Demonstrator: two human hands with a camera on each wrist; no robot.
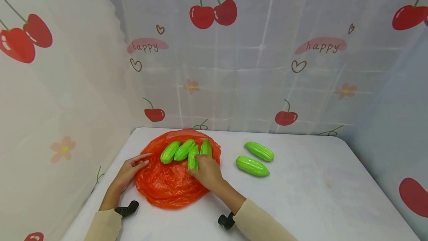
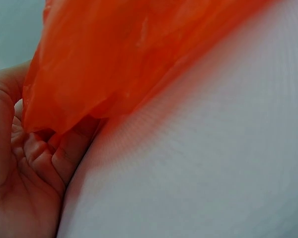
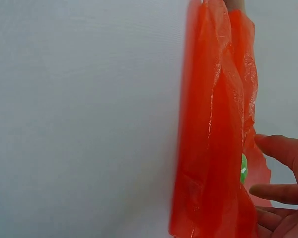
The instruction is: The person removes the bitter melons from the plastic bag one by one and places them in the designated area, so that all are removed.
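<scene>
A thin red plastic bag lies spread on the table, its mouth facing up. My left hand holds the bag's left edge, the film between thumb and fingers; in the left wrist view the film covers the fingertips. Several light-green, ridged gourds lie in the bag: one gourd at the left, another gourd beside it. My right hand reaches over the bag's right side, fingertips beside a gourd; one more gourd lies behind it. In the right wrist view, thumb and fingers are spread apart.
Two more gourds lie on the white table right of the bag: a rear gourd and a front gourd. A cherry-patterned curtain hangs behind the table. Black wrist devices sit below each hand.
</scene>
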